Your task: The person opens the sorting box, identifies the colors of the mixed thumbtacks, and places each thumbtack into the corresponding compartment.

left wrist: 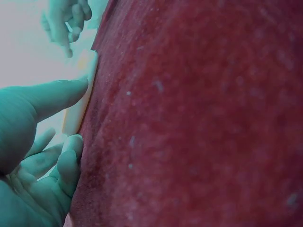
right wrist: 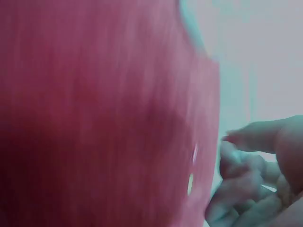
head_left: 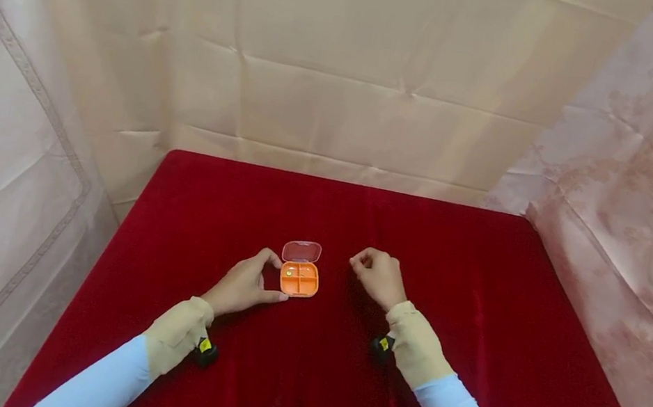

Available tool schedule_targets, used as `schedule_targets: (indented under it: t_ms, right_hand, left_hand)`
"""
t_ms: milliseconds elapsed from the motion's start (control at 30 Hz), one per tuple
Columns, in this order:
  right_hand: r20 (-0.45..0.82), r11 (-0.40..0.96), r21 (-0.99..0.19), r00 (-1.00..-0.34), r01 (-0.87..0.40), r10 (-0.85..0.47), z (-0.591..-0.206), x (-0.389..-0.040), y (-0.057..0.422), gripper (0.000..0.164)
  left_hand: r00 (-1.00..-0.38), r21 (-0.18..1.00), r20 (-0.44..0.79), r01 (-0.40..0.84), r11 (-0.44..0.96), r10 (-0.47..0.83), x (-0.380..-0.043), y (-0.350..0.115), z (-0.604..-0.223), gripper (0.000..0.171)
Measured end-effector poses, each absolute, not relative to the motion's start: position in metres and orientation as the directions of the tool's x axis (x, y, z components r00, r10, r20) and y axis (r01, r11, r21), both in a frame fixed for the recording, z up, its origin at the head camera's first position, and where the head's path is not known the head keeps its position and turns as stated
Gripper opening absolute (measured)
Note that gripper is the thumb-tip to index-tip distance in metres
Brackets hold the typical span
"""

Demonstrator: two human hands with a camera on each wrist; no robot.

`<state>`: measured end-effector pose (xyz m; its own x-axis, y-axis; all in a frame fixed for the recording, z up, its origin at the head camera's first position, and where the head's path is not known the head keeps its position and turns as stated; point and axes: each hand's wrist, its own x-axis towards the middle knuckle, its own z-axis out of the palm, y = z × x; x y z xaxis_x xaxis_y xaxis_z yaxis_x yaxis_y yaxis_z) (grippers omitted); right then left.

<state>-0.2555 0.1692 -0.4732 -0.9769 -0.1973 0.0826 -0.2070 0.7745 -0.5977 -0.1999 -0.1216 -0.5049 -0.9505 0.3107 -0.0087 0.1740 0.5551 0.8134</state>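
An orange pill box [head_left: 306,286] with several compartments lies on the red cloth. Its clear lid [head_left: 302,251] is raised away at the far side. In the back left compartment sits a small pale pill [head_left: 289,273]. My left hand [head_left: 245,283] grips the box from the left, thumb at its near edge and fingers at the far left corner. To the right of the box is my right hand [head_left: 377,276], fingers curled and thumb tip near the index fingertip. Blur hides whether anything small is pinched there. Two small pale pieces [right wrist: 191,184] show on the cloth in the right wrist view.
Red velvet-like cloth [head_left: 450,264] covers the table. Beige curtains [head_left: 343,93] hang behind it, and pale patterned fabric [head_left: 648,209] hangs at the right side. Each wrist carries a small black camera [head_left: 206,352].
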Motion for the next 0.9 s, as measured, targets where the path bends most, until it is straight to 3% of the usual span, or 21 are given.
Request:
schedule_targets:
  t_ms: [233, 600, 900]
  right_hand:
    - [0.047, 0.863, -0.454, -0.973, -0.223, -0.227, -0.487, -0.282, 0.187, 0.011]
    - [0.172, 0.838, -0.433, -0.943, -0.331, -0.284, -0.488, -0.284, 0.178, 0.003]
    - [0.191, 0.868, -0.438, -0.968, -0.234, -0.165, -0.49, -0.282, 0.181, 0.007]
  left_hand:
    - [-0.96, 0.784, -0.014, 0.163, 0.598, 0.28, -0.198, -0.118, -0.505, 0.059]
    - [-0.963, 0.777, 0.003, 0.172, 0.606, 0.269, -0.199, -0.113, -0.503, 0.059]
    - [-0.959, 0.771, -0.003, 0.177, 0.612, 0.282, -0.199, -0.114, -0.505, 0.058]
